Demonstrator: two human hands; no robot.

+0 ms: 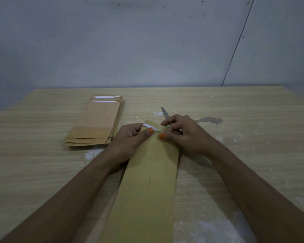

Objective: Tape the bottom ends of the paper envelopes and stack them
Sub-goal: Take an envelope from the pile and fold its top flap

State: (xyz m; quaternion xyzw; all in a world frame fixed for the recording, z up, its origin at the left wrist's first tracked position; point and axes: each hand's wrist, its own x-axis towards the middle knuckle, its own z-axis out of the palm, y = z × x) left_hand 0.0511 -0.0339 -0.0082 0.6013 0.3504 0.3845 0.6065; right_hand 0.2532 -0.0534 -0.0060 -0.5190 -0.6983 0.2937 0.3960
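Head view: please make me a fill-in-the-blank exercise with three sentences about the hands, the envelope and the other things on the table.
1. Both hands, left hand and right hand, pinch a white ____ at the far end of the envelope.
2. The stack of envelopes lies to the ____ of the hands.
3. The metal blades of the ____ stick out beyond the right hand on the table.

Missing words: strip; left; scissors

The long tan paper envelope [147, 186] lies flat before me, a white tape strip [150, 127] across its far end; a stack of brown paper envelopes [96, 123] rests far-left.
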